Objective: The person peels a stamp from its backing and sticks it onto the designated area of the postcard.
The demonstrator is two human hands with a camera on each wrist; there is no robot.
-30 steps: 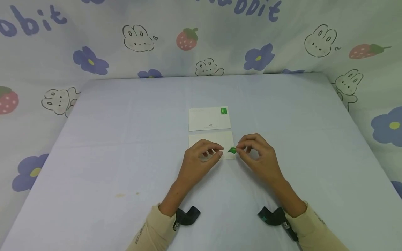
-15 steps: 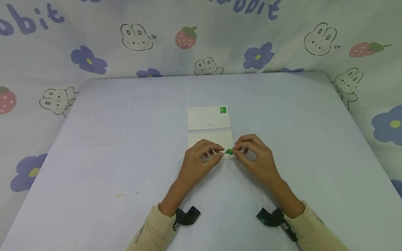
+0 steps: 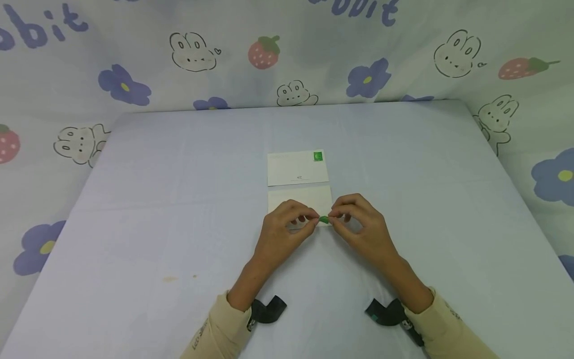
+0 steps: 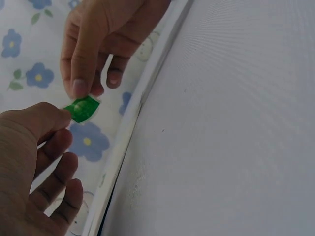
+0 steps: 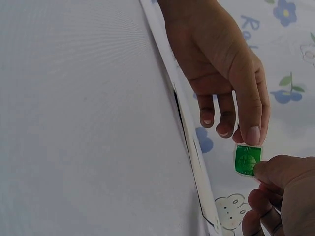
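Right hand [image 3: 365,224] has drawn near left hand [image 3: 284,230], forearms [image 3: 244,286] converging, both hands' fingers [image 4: 48,116] pinching a green stamp [image 3: 324,219]

White-clothed tbl [image 3: 134,174], yellowish stain [image 3: 170,279] on its L half; backdrop [image 3: 323,55] w/ blue flwrs [image 3: 368,79], bunnies [image 3: 193,59] & strawbs [image 3: 263,54] behind.

The light was soft and even.
Shadows on the white tablecloth [image 3: 148,209] were faint; wrist views were dimmer, with moiré lines; in head view the held green stamp [image 3: 324,219] looked blurred.
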